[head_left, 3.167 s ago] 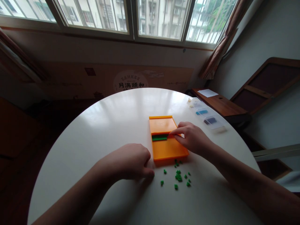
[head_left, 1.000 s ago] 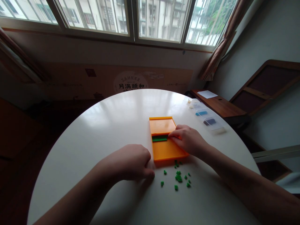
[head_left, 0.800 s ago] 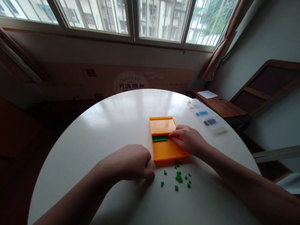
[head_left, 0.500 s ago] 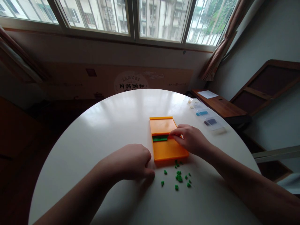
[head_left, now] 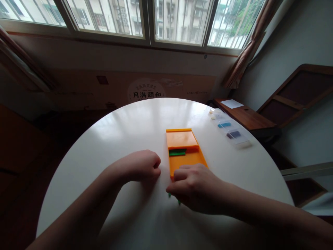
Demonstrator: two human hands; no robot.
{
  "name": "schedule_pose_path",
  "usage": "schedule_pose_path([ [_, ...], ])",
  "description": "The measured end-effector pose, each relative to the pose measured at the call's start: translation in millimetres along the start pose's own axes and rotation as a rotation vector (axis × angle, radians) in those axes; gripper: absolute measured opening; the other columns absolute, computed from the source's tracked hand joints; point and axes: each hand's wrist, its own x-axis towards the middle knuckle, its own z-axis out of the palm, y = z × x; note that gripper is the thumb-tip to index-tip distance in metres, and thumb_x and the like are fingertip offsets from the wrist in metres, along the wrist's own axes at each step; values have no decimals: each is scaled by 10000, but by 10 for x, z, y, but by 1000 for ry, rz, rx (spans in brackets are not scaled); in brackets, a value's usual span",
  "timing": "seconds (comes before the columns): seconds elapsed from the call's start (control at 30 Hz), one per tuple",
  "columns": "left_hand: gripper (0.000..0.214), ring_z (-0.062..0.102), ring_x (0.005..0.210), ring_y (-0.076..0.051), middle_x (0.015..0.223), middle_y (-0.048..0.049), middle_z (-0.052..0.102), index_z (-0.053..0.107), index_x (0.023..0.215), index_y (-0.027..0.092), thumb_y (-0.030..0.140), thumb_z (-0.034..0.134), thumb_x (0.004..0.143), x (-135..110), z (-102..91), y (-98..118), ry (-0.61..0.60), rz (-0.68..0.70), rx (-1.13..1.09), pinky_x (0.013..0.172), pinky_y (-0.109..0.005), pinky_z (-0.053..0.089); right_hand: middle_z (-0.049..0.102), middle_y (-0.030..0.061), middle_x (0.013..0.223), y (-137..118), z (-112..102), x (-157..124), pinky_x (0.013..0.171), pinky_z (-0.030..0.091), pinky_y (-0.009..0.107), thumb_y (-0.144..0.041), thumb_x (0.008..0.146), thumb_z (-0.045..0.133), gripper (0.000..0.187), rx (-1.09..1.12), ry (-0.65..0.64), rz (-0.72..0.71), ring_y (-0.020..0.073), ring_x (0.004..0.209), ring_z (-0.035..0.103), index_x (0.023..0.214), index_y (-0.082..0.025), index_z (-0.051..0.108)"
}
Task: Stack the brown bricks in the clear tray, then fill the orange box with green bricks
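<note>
An orange two-part tray lies on the white round table. Along the upper edge of its lower section, at the left, runs a block of small green pieces. My right hand is curled over the table just below the tray, covering part of its front edge and most of the loose green pieces. One loose green piece shows under its fingers, and another peeks out by the fingertips. My left hand rests closed on the table left of the tray; what its fingers hold, if anything, is hidden.
A clear plastic box with blue and dark contents lies at the right edge of the table. Past it stands a wooden desk with a paper on it. Windows line the wall ahead.
My right hand has moved from the green row in the tray down over the loose pieces, hiding most of them. The left hand has drawn back left and slightly up, away from them.
</note>
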Motion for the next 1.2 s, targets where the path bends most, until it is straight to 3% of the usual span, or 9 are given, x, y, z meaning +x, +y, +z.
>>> schedule_pose_path([
  [0.27,347,459,533,-153,606,-12,587,471,551,211,451,481,801,216,20,-180,427,-172,33,481,-291,269,533,-38,759,57,70,51,519,222,251,-189,796,587,103,49,-136,-8,89,603,387,696,-211,593],
  [0.5,348,529,620,-185,655,-25,614,490,607,224,474,446,846,379,44,-553,786,-393,-51,545,-300,293,552,-39,755,12,46,87,488,210,252,-232,855,559,166,69,-113,9,86,583,389,697,-203,602],
  [0.6,355,559,655,-192,679,-24,637,514,626,229,481,429,861,403,59,-644,807,-422,-56,568,-298,312,583,-39,786,5,39,109,495,239,246,-223,852,583,150,69,-95,6,79,593,433,710,-205,629],
  [0.7,350,590,699,-195,720,-25,669,546,656,233,472,410,872,406,58,-685,816,-451,-52,599,-288,345,631,-24,849,81,-61,109,554,306,235,-236,893,572,144,38,30,26,85,656,510,798,-220,679],
  [0.83,351,620,763,-211,785,-38,702,581,713,237,468,382,886,396,51,-701,832,-502,-41,640,-287,375,673,11,955,348,-326,50,672,388,234,-278,915,576,155,12,225,296,119,788,603,912,-228,722],
  [0.93,348,633,790,-213,805,-39,712,597,728,239,456,378,889,388,54,-691,825,-505,-26,665,-281,389,684,25,985,566,-445,-2,692,410,247,-296,901,585,174,-57,154,558,141,833,624,933,-224,740],
  [1.2,376,647,825,-219,857,-55,728,640,781,236,445,350,900,381,46,-658,791,-544,28,667,-282,402,695,41,993,647,-264,37,696,429,259,-328,878,581,213,-94,42,594,180,900,642,919,-242,772],
])
